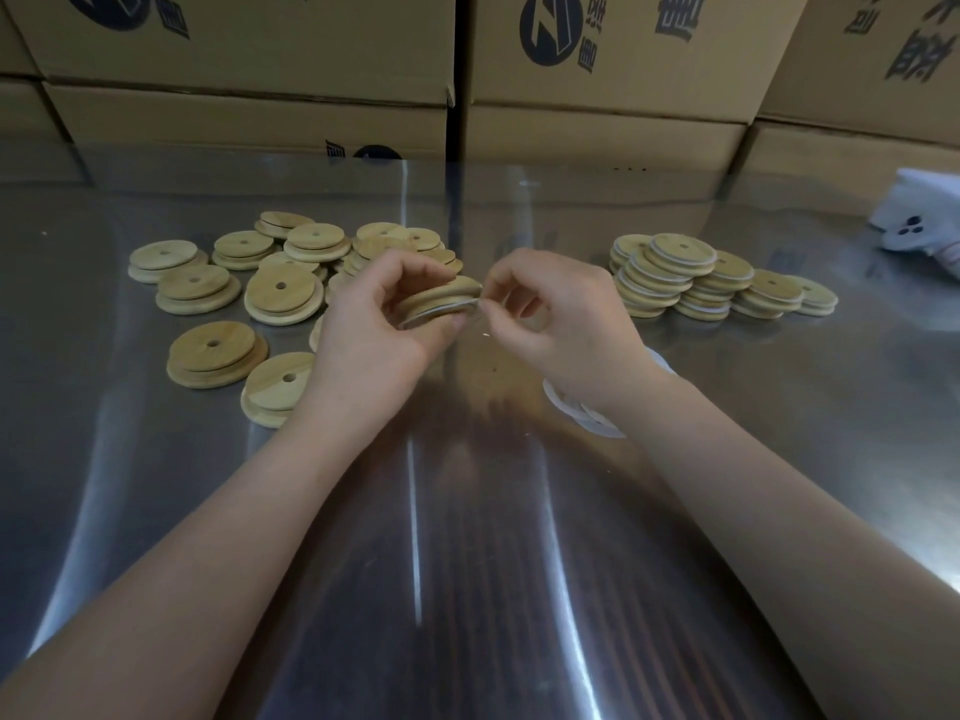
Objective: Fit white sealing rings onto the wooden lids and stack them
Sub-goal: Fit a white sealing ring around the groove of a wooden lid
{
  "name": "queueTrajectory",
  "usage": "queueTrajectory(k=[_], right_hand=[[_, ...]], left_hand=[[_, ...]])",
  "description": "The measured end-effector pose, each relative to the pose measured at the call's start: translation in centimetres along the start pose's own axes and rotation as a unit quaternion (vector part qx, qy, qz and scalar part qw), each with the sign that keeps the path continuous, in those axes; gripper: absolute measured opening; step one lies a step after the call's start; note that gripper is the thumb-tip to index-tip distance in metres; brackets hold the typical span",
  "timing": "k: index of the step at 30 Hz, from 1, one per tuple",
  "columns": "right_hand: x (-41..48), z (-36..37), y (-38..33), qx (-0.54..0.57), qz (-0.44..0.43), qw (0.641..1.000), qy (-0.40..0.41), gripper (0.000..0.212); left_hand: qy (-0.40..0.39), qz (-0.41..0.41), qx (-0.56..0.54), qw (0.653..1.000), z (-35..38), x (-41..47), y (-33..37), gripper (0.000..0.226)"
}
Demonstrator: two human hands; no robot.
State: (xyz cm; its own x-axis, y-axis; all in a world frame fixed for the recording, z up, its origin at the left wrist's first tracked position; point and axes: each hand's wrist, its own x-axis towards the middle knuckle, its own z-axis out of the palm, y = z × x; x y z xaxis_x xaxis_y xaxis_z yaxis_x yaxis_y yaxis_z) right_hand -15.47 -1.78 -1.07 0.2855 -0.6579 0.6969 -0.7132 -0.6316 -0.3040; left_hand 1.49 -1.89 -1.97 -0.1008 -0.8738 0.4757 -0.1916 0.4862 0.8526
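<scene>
One wooden lid (439,299), edge rising rightward, left grip (374,324) curled round it, right grip (563,322) pinching its white ring (448,313).

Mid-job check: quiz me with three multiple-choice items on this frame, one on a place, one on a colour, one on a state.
1. Where do the ringed lid stacks stand?
A. to the person's left
B. to the person's right
C. between the forearms

2. What colour is the sealing ring being fitted?
A. black
B. red
C. white

3. What is the left hand doing?
A. gripping a wooden lid
B. lying flat, palm down
C. hanging idle, holding nothing

Answers:
1 B: the stacks with rings showing sit out past the right hand.
2 C: a white band runs along the lid's edge, and the right hand pinches it.
3 A: its fingers curl round the lid.
</scene>
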Motion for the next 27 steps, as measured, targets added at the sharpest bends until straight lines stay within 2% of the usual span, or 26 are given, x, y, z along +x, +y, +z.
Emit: queueTrajectory(k=[4, 11, 15, 19, 27], right_hand=[[0.0, 0.4, -0.2, 0.035, 0.004, 0.999, 0.010, 0.006], [-0.3, 1.4, 0.2, 0.080, 0.070, 0.994, 0.031, 0.010], [-0.2, 1.5, 0.1, 0.075, 0.062, 0.994, 0.052, 0.005], [-0.2, 1.5, 0.0, 0.058, 0.057, 0.995, 0.053, 0.006], [-0.1, 1.0, 0.3, 0.071, 0.090, 0.993, 0.028, 0.006]], left_hand=[[0.005, -0.027, -0.034, 0.999, -0.1, 0.0, -0.2, 0.025], [0.019, -0.086, -0.110, 0.990, -0.2, 0.1, -0.4, 0.016], [0.018, -0.117, -0.169, 0.979, 0.0, 0.1, -0.5, 0.013], [0.013, -0.113, -0.160, 0.981, 0.0, 0.1, -0.5, 0.012], [0.019, -0.066, -0.068, 0.995, -0.1, 0.4, -0.3, 0.021]])
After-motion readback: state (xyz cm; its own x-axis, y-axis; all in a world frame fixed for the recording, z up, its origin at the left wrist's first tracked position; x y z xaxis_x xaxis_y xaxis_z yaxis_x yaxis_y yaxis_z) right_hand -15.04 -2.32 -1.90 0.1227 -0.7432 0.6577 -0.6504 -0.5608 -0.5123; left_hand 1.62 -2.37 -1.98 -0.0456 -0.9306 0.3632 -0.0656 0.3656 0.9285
